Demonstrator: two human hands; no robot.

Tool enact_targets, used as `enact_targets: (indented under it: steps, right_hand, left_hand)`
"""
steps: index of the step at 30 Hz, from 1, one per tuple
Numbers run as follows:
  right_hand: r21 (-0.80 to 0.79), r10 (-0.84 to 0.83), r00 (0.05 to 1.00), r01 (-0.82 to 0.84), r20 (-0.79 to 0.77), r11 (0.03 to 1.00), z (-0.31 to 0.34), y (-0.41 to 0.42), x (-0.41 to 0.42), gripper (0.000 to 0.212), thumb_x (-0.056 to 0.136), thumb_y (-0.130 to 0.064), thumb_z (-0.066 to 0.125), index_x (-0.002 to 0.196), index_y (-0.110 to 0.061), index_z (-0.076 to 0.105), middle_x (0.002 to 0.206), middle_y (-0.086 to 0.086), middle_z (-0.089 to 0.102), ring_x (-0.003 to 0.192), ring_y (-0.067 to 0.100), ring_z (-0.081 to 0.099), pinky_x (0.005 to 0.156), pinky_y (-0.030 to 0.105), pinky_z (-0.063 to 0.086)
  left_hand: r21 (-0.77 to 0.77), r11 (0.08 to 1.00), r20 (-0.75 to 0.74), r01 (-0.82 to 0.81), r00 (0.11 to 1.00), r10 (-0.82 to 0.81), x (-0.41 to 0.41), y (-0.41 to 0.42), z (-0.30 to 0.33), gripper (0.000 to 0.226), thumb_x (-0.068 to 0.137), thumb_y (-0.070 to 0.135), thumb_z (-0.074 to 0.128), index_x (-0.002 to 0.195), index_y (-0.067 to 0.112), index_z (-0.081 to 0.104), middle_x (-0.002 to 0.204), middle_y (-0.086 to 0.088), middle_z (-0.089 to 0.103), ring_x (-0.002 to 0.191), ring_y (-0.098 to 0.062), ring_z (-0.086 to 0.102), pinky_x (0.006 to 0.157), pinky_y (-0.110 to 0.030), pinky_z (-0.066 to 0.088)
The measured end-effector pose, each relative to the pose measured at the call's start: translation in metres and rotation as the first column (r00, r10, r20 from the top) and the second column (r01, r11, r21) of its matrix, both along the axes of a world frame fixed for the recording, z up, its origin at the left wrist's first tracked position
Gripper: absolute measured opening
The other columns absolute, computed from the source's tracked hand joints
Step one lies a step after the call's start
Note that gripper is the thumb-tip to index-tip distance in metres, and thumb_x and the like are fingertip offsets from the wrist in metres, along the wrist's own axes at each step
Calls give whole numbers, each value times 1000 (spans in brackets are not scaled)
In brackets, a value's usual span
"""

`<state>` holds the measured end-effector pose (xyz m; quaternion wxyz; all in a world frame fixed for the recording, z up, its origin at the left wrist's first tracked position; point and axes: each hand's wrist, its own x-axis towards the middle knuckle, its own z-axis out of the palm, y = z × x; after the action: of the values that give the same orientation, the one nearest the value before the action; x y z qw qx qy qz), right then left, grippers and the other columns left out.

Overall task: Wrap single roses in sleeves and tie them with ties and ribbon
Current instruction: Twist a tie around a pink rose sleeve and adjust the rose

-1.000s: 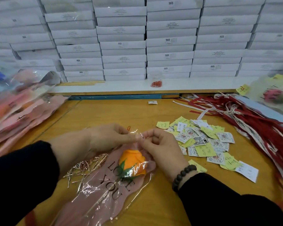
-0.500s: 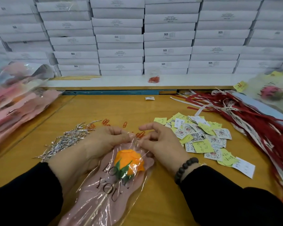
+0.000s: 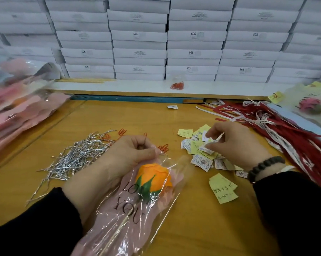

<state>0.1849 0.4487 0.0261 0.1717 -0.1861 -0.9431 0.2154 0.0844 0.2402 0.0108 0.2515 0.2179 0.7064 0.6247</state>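
Right hand (image 3: 235, 143) left the clear pink sleeve (image 3: 137, 215) holding an orange rose (image 3: 153, 177).

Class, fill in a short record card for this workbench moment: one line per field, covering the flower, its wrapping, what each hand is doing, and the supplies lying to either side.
flower: orange rose, lying in the sleeve
wrapping: pink sleeve printed LOVE YOU
left hand: pinches the sleeve's top edge
right hand: fingers at the paper tags, apart from the sleeve
left of rose: silver twist ties
right side: red and white ribbons
surface: wooden table
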Motion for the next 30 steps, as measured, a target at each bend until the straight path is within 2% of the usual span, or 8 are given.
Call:
enact_targets:
  steps: [4,9,14,18,21,24,26,30]
  right_hand:
    - [4,-66,988,66,138,998,-1,4,3,34,78,-34,72,106,-18,61,92,-4,56,78,11,50,58,22,35]
    - [7,-37,973,37,228,999,-4,0,1,31,76,-36,73,102,-21,64,91,-8,54,84,12,53,76,30,47]
    - [74,-52,991,43,127,996,-8,2,0,14,87,-25,59,90,-18,72,84,-4,65,69,10,55,56,23,41]
    - [124,-113,982,132,-151,983,-9,2,-2,20,91,-17,54,83,-11,71,77,-1,65,70,17,56,61,30,46]
    - [-213,-147,919,71,-365,974,-4,-5,-5,20,88,-14,57,71,-16,66,59,-9,59,57,9,55,53,21,43]
    - [-630,-165,908,-127,-385,766,2,-23,-11,19,88,-10,59,71,-17,63,49,-7,61,49,2,58,47,15,43]
    - [-732,-100,928,-213,-358,647,2,-36,-14,14,86,-6,60,75,-14,63,53,-9,64,47,1,58,45,12,43]
    - [-788,-12,934,-293,-356,542,-1,-57,-23,13,82,-2,63,83,-15,63,60,-6,64,51,4,59,46,12,42]
  left_hand:
    - [8,1000,-5,-3,1000,3,1,-2,0,9,78,-1,67,71,1,61,68,-15,64,50,-11,58,51,-18,49]
    - [4,1000,8,-13,1000,13,3,-3,0,12,79,-1,66,69,4,62,63,-10,66,50,-11,59,49,-19,49]
    - [3,1000,3,-17,1000,17,3,-3,2,11,77,1,68,69,5,62,67,-14,65,52,-13,58,54,-22,49]
    - [8,1000,9,-6,1000,6,3,-4,2,11,75,3,69,66,7,63,70,-17,67,56,-17,59,59,-27,49]
    - [10,1000,8,-4,1000,3,3,-4,2,11,75,3,69,66,7,64,71,-18,66,57,-17,59,59,-27,50]
    - [9,1000,-4,6,1000,-6,2,-4,2,13,75,2,69,64,8,64,67,-14,66,53,-13,59,55,-21,51]
    - [7,1000,-10,7,1000,-7,1,-4,2,13,75,3,70,64,8,65,66,-13,66,52,-12,59,54,-20,50]
    - [11,1000,11,11,1000,-11,0,-4,2,11,74,3,70,66,7,65,64,-12,64,50,-12,59,51,-20,50]
